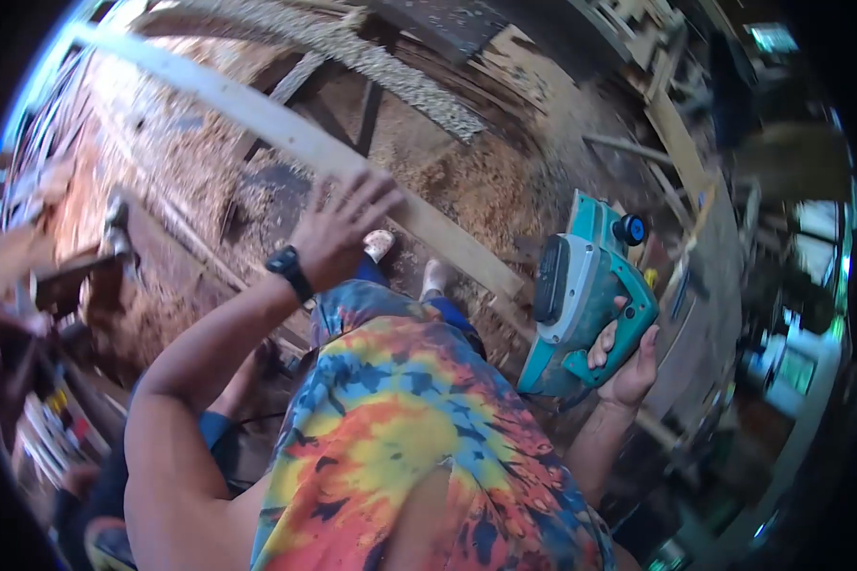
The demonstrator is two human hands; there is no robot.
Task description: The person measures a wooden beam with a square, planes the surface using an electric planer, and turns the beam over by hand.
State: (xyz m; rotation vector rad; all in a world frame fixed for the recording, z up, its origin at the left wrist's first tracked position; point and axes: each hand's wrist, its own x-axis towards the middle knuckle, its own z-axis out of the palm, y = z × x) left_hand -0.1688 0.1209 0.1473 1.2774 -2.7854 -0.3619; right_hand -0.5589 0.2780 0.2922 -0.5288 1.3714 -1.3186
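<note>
A long pale wooden board (pixel 248 116) runs slantwise from the far upper left to just in front of my legs. My left hand (pixel 345 226), with a black watch on its wrist, has its fingers spread over the board's near edge; whether the fingertips press on it I cannot tell. In my right hand (pixel 628 366) is a teal electric planer (pixel 581 276), gripped by its rear handle. The planer is tipped on its side, off to the right of the board's near end, with its black front knob pointing away from me.
Wood shavings (pixel 476 186) cover the ground around my feet. A strip coated in shavings (pixel 390 76) and dark timbers lie beyond the board. A clamp-like metal piece (pixel 116 228) stands at left. Planks (pixel 676 143) lean at right. Someone's limbs show at lower left.
</note>
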